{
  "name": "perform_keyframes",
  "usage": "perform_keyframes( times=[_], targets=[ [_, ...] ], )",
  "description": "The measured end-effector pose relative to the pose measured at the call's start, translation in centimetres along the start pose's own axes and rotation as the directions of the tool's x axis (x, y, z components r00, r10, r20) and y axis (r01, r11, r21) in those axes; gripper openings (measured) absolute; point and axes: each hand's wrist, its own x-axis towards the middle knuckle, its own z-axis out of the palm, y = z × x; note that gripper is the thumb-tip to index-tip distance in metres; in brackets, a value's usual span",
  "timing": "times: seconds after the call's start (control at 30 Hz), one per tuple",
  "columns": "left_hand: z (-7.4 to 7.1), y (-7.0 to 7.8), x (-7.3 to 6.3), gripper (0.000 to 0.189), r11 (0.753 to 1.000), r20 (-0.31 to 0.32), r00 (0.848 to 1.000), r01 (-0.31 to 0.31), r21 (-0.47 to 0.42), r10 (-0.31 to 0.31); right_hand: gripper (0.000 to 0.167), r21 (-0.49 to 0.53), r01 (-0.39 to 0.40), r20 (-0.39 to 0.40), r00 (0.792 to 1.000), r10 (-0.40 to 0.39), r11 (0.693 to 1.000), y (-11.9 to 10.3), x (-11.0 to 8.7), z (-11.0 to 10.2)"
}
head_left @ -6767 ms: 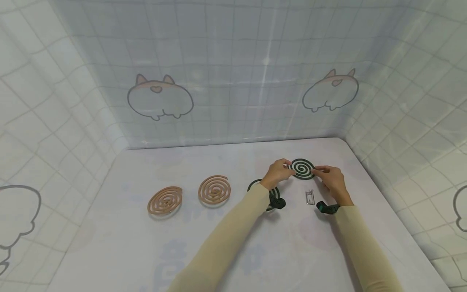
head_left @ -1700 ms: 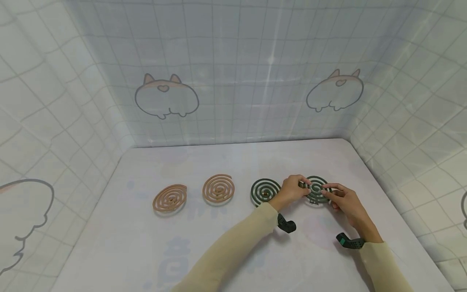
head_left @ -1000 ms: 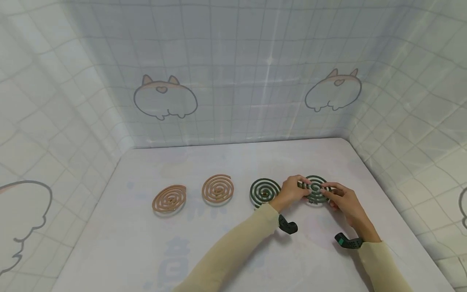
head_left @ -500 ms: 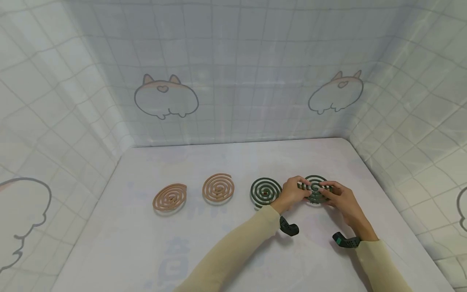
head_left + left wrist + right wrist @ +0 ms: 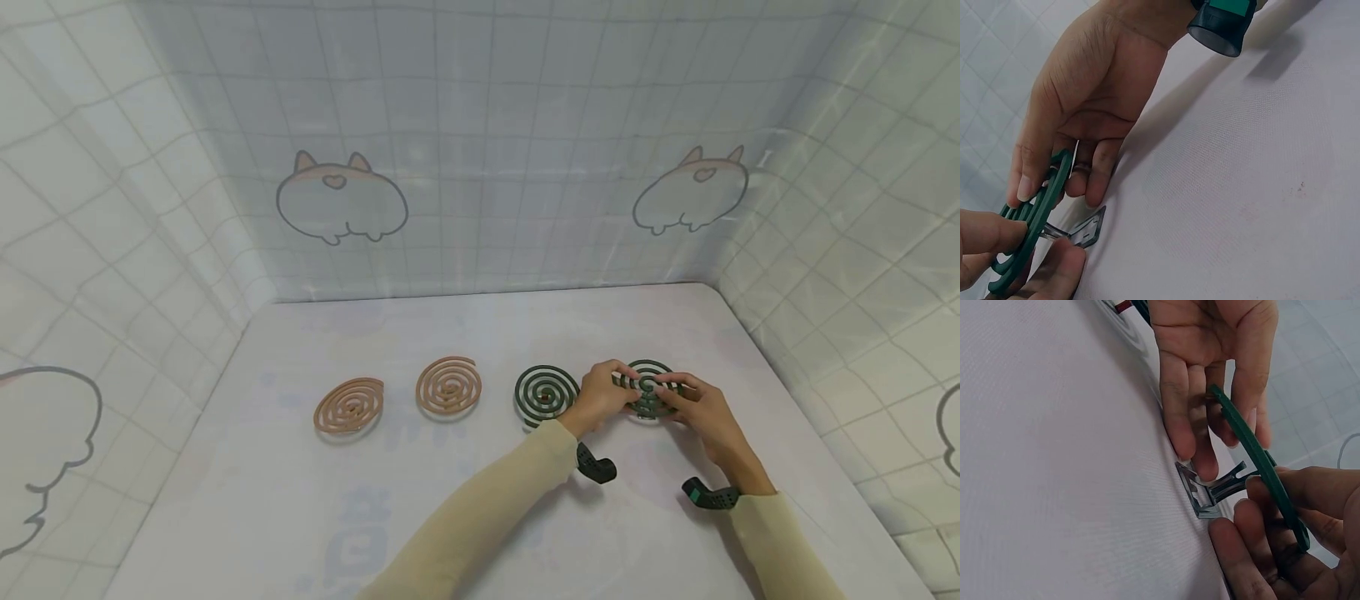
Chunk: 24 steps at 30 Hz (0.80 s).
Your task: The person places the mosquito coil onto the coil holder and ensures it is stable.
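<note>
A green mosquito coil [image 5: 1254,447] is held between both hands, tilted over a small metal coil stand [image 5: 1200,503] on the table. The stand's upright prongs reach toward the coil's underside; whether they touch is hard to tell. My left hand [image 5: 597,393] pinches the coil's left edge between thumb and fingers. My right hand [image 5: 708,415] grips its right side, thumb and index finger near the middle, with lower fingers close to the stand in the wrist views. Left of it, a second green coil [image 5: 536,414] sits partly behind my left wrist, something reddish at its centre.
Two brown coils, one in the middle [image 5: 428,402] and one farther left [image 5: 327,414], sit slightly raised above the white tabletop [image 5: 247,508]. A tile-patterned fabric wall [image 5: 480,208] stands along the back and both sides.
Since the earliest frame, both hands have brought the green coil nearer and to the right, over the stand that lay uncovered. Over the last second, the right hand shifts only slightly.
</note>
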Motion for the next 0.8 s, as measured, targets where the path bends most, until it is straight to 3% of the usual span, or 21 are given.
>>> perform_keyframes(
  times=[0.2, 0.8],
  targets=[
    [0.03, -0.18, 0.07, 0.018, 1.0, -0.007, 1.0, 0.005, -0.016, -0.006, 0.05, 0.004, -0.034, -0.013, 0.999, 0.034, 0.999, 0.19, 0.16, 0.22],
    [0.06, -0.24, 0.24, 0.018, 1.0, -0.005, 1.0, 0.0, -0.026, 0.0, 0.048, -0.005, -0.032, -0.051, 0.998, 0.032, 0.999, 0.03, 0.08, 0.4]
  ],
)
